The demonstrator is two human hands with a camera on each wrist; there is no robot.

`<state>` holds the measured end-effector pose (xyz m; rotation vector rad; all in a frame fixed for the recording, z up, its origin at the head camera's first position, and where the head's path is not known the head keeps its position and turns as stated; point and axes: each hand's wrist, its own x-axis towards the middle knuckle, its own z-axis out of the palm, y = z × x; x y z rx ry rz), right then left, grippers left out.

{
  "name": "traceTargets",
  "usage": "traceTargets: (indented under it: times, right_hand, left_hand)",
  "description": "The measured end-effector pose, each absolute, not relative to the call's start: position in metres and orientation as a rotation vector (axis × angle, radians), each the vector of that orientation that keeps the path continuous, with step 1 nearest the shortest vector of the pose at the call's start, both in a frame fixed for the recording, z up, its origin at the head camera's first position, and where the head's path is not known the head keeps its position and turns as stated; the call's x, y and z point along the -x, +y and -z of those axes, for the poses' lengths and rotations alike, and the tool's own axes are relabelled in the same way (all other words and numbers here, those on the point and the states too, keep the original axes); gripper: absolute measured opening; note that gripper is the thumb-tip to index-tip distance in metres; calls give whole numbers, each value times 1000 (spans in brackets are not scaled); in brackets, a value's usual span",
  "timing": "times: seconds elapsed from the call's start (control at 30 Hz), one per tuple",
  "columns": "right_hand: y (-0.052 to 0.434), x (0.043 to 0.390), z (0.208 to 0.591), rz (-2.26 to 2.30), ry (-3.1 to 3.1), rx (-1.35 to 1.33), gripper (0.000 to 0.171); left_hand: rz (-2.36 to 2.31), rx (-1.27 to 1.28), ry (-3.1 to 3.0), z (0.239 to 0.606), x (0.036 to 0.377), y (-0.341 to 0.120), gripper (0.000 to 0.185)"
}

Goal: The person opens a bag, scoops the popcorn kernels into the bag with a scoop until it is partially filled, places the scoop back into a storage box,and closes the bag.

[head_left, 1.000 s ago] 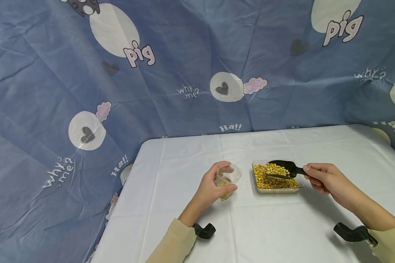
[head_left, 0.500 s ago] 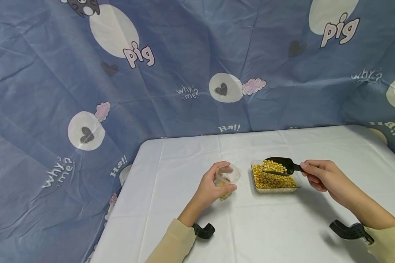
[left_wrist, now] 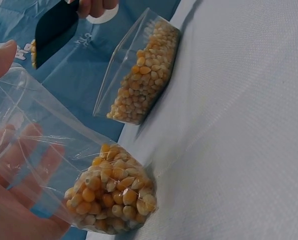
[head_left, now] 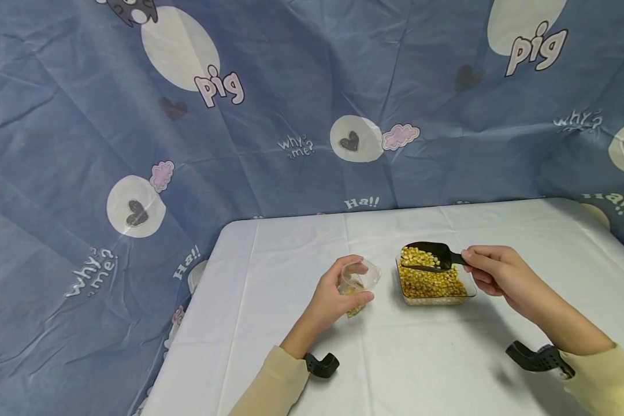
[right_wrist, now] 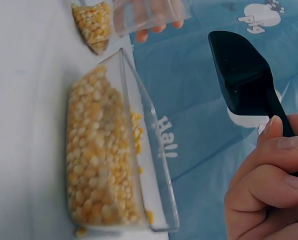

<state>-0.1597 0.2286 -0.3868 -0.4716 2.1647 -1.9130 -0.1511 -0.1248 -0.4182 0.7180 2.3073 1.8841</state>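
Two grips: our right hand point(head_left: 491, 268) pinches the likely stiff, light scoop point(head_left: 439, 251) by its handle, corn point(head_left: 418, 258) heaped inside, above the tub point(head_left: 469, 282); our left hand point(head_left: 338, 294), fingers widely curved, grasps the probably soft, slippery bag point(head_left: 360, 283), best held near its mouth, on the tub's side toward the tabletop's point(head_left: 291, 260) left edge.

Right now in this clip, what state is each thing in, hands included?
Clear bag: mouth open, partly filled with corn kernels.
Black scoop: loaded with kernels, raised off the table.
Clear container: uncovered, holding kernels, standing on the white cloth.
Left hand: holding the bag near its mouth.
Right hand: gripping the scoop's handle.
White cloth: spread over the table, lightly creased.
Blue backdrop: hanging, wrinkled.
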Motion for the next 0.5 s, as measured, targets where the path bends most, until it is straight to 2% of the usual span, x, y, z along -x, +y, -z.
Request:
traceTargets:
  times: [0.5]
  right_hand:
    - [207, 165, 378, 1934, 2136, 511, 40]
  left_hand:
    - [-1889, -709, 2304, 419, 151, -126, 66]
